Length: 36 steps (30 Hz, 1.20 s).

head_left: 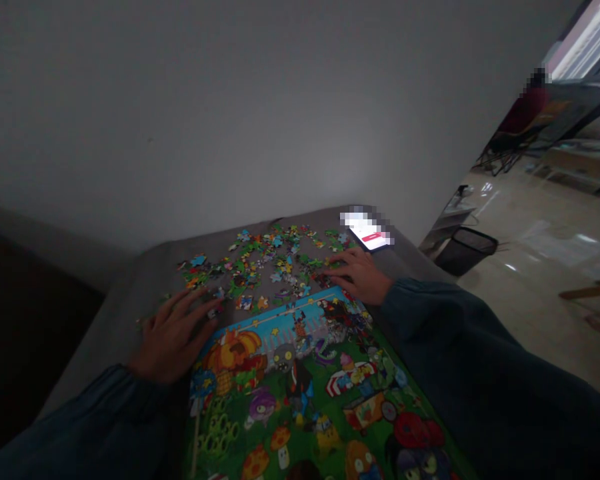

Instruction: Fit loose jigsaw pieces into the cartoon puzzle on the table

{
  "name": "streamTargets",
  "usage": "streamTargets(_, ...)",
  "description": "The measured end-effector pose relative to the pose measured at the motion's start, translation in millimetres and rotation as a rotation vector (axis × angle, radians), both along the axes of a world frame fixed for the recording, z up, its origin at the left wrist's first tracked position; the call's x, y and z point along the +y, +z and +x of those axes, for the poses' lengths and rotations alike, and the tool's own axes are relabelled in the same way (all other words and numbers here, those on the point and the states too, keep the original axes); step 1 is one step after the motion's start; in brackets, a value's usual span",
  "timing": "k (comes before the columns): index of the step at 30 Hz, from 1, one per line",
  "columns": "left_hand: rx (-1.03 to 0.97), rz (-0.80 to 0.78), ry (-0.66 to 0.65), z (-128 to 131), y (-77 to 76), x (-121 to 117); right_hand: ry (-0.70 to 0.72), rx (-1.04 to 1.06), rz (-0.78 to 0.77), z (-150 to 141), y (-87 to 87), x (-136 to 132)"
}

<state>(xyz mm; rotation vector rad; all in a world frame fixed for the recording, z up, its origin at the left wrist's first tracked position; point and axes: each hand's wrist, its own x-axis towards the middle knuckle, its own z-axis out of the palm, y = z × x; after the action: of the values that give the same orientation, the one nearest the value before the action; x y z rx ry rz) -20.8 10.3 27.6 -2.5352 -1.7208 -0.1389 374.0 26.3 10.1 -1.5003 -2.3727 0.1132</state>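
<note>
Nearest, a cartoon puzzle board [300,400] (green lawn, blue sky, a grey zombie in a suit) lies on the grey table [125,287] between both loosely spread hands. Beyond are scattered puzzle pieces [270,250]; the left hand's [173,333] and right hand's [361,273] fingers touch some, though whether they grasp any I cannot tell.

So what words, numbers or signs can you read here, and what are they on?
None that I can read.
Phone: a bright screen with a red patch; any writing is too blurred.
Puzzle picture: cartoon characters, no words I can make out.
Loose pieces: too small to tell.
</note>
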Motion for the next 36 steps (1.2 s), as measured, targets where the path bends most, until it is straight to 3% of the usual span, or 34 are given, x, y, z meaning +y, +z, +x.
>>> streamTargets(4, -0.047, 0.017, -0.102, 19, 0.6, 3, -0.022, 0.023, -0.005, -5, 0.3, -1)
streamTargets(9, -0.041, -0.023, -0.200, 42, 4.6, 28, -0.050, 0.057, -0.023, -9, -0.4, -1)
streamTargets(15, -0.060, -0.119, -0.265, 51, 3.0, 43, -0.035, 0.056, -0.018, -9, -1.8, 0)
streamTargets(27, -0.168, -0.285, -0.271, 65, 5.8, 37, -0.017, 0.069, -0.011, -10, -0.9, -1)
streamTargets(32, -0.329, -0.334, -0.237, 67, 5.2, 35, -0.010, 0.062, 0.006, -8, -2.2, 0)
streamTargets(36, -0.400, -0.342, -0.219, 65, 13.0, 31, 0.004, 0.115, 0.085, -5, 11.2, -3)
